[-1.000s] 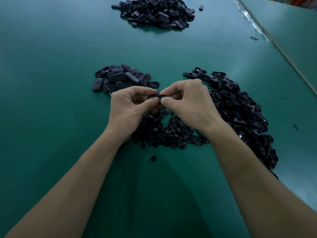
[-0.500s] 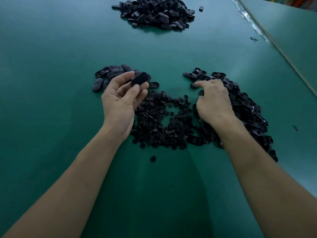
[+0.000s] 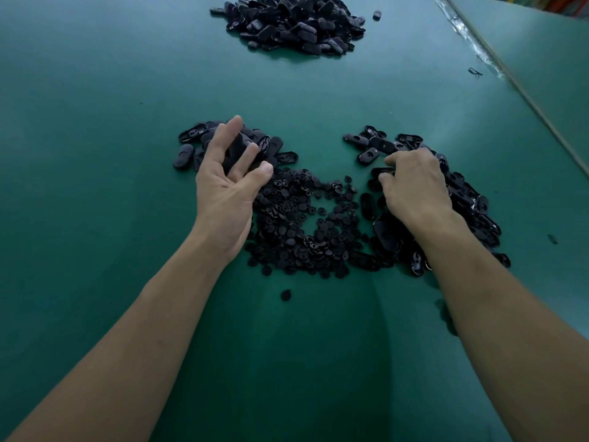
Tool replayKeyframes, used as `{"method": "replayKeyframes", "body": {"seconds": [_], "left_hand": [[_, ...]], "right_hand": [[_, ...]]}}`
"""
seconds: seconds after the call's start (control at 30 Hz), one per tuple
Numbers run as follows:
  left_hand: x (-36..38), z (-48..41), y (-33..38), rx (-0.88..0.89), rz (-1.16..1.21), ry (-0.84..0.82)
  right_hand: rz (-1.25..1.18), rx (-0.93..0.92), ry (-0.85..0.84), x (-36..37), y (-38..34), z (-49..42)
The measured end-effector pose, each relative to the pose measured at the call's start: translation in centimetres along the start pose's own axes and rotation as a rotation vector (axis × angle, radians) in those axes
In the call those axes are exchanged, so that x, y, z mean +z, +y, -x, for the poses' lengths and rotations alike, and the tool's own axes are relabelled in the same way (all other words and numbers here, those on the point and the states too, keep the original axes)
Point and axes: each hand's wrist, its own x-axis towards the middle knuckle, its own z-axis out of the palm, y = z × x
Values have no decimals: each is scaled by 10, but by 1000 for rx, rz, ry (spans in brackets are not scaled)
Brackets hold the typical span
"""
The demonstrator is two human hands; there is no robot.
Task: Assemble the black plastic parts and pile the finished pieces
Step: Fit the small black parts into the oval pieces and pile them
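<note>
My left hand (image 3: pixel 228 183) hovers palm-in over the left heap of black oval pieces (image 3: pixel 191 148), fingers spread and holding nothing. A dark oval piece (image 3: pixel 237 148) shows between its fingers, just above that heap. My right hand (image 3: pixel 414 186) rests on the right heap of black oval shells (image 3: pixel 468 199), fingers curled down. Its thumb and forefinger pinch one oval shell (image 3: pixel 381 170) at the heap's near-left edge. A spread of small round black parts (image 3: pixel 302 224) lies between the two hands.
A larger pile of black oval pieces (image 3: pixel 293 23) sits at the far middle of the green table (image 3: pixel 95 122). A lone round part (image 3: pixel 286 295) lies nearer me. A seam with shiny tape (image 3: pixel 478 54) runs along the right, with a small clip (image 3: pixel 475 72) beside it.
The hands parted after holding one piece together. My left hand carried it to the left heap and opened its fingers. My right hand went to the right heap and closed on a shell.
</note>
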Motion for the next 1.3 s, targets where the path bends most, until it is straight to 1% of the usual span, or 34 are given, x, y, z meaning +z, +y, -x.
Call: {"method": "replayKeyframes", "body": {"seconds": [0.13,0.27,0.37,0.47,0.6,0.73,0.83,0.93,1.0,1.1,1.17,1.3], "left_hand": [[1,1,-2,-4,17,-4],[1,3,-2,18,14,-67],[2,6,-2,47,-35,-97],[3,7,-2,62,-66,-111],[2,6,-3,57,-63,-114],[1,6,-4,46,-45,-125],[1,6,-5,58,-80,-146],[0,6,-7,76,-128,-155],[1,6,-8,92,-150,-162],[2,8,-8,106,-163,-168],[3,8,-8,107,-186,-173],[2,8,-6,113,-252,-192]], "right_hand": [[-14,18,-29,3,1,-3],[-60,33,-29,5,2,-4],[-82,51,-49,5,4,-4],[-108,48,-30,6,6,-4],[-215,40,-18,5,8,-6],[-264,29,41,1,6,-5],[-369,11,68,-2,2,-2],[-515,-26,57,-4,-7,7],[-679,-64,-2,-5,-17,15],[-964,-133,-221,-7,-33,28],[-1067,-182,-332,-6,-40,34],[-1140,-212,-364,-2,-41,38]]}}
